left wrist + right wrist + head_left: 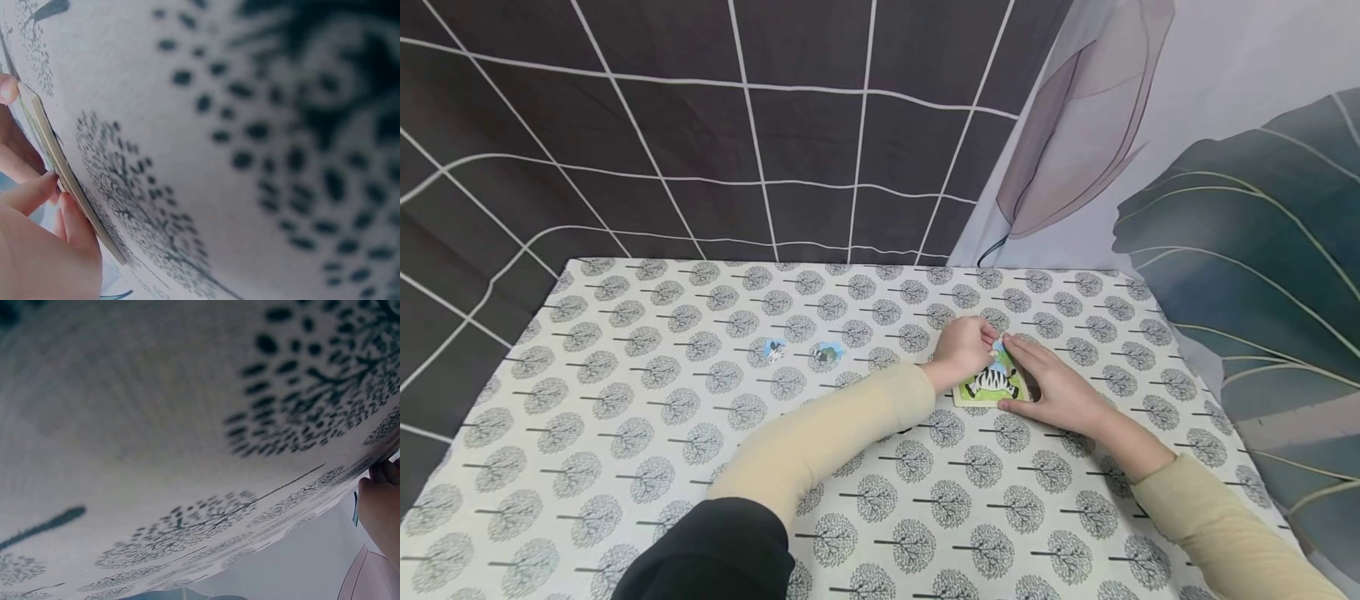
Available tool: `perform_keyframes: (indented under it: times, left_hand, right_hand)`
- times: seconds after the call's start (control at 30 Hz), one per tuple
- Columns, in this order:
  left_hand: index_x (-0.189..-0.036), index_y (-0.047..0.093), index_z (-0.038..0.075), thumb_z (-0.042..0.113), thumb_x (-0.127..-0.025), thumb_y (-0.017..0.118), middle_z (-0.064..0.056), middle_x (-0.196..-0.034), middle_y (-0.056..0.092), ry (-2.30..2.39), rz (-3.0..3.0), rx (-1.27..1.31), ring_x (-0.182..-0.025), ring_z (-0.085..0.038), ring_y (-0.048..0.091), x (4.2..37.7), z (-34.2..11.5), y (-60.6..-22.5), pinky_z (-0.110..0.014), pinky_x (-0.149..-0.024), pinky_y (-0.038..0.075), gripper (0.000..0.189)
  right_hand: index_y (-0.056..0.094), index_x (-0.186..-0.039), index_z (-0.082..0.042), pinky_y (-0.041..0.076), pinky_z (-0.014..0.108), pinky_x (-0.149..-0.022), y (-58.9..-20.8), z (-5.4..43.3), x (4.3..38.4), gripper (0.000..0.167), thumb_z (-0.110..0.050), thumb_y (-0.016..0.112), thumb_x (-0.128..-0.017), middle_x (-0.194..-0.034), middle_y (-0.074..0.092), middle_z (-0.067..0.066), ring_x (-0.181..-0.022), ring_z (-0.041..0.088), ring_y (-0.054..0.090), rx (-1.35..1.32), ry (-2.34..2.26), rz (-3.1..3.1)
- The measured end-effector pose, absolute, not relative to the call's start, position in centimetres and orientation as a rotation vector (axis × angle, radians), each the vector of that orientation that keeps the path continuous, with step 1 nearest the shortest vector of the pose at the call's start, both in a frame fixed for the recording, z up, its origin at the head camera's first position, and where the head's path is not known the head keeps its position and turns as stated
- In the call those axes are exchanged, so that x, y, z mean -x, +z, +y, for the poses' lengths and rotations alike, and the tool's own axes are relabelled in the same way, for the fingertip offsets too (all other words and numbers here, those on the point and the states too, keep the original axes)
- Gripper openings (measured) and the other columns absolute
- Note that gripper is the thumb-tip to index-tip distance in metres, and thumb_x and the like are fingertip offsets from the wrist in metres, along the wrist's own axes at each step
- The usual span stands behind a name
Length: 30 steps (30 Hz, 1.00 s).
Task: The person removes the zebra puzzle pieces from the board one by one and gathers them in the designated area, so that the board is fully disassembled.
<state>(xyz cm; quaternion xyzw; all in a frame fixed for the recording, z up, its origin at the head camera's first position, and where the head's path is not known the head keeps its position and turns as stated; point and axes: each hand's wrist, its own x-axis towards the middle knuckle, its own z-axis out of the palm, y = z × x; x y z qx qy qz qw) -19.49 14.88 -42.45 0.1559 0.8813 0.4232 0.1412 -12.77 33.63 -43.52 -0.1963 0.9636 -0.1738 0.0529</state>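
Observation:
A small square jigsaw puzzle [992,385] with a zebra on green grass lies on the cloth, right of centre. My right hand [1060,390] grips it from the right, thumb at the near edge and fingers at the far corner. Bent over its far left part is my left hand [964,346]; in the left wrist view its fingertips touch the thin wooden edge of the puzzle [78,194]. Whether they also pinch a piece is hidden. Two loose puzzle pieces lie to the left, one with a zebra's head [773,350], the other blue and green [827,353].
A white tablecloth [880,500] with a grey tree print covers the table. Behind it hangs a dark curtain with a white grid [700,125]. A pale curtain with large leaves [1255,208] runs along the right side.

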Motion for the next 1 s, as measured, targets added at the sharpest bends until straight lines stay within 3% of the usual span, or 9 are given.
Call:
perform_keyframes:
  times: [0.27, 0.67, 1.0]
  left_hand:
    - [-0.12, 0.074, 0.011, 0.01, -0.087, 0.086, 0.001, -0.113, 0.077, 1.195, 2.581, -0.499, -0.099, -0.008, 0.069, 19.64, 14.96, -42.52, -0.011, -0.088, 0.054, 0.035]
    - [-0.118, 0.078, 0.014, 0.01, -0.087, 0.086, 0.002, -0.115, 0.077, 1.114, 2.628, -0.572, -0.103, -0.01, 0.068, 19.59, 14.94, -42.61, -0.016, -0.092, 0.053, 0.032]
    - [-0.108, 0.078, 0.011, 0.005, -0.089, 0.082, -0.001, -0.105, 0.077, 1.267, 2.538, -0.511, -0.091, -0.008, 0.066, 19.7, 14.69, -42.31, -0.011, -0.082, 0.051, 0.02]
  right_hand:
    - [0.034, -0.161, 0.005, 0.027, 0.069, -0.126, -43.35, 33.59, 12.73, 0.102, -0.044, 0.084, -0.087, -0.167, 0.034, 0.031, -0.154, 0.053, 0.033, 0.613, -0.538, 2.937]
    - [0.029, -0.162, 0.006, 0.026, 0.071, -0.126, -43.48, 33.46, 12.74, 0.107, -0.041, 0.087, -0.086, -0.167, 0.031, 0.033, -0.154, 0.055, 0.031, 0.587, -0.577, 2.924]
    - [0.025, -0.164, 0.007, 0.026, 0.072, -0.125, -43.42, 33.6, 12.64, 0.111, -0.042, 0.087, -0.086, -0.168, 0.029, 0.033, -0.154, 0.056, 0.029, 0.566, -0.623, 2.902]
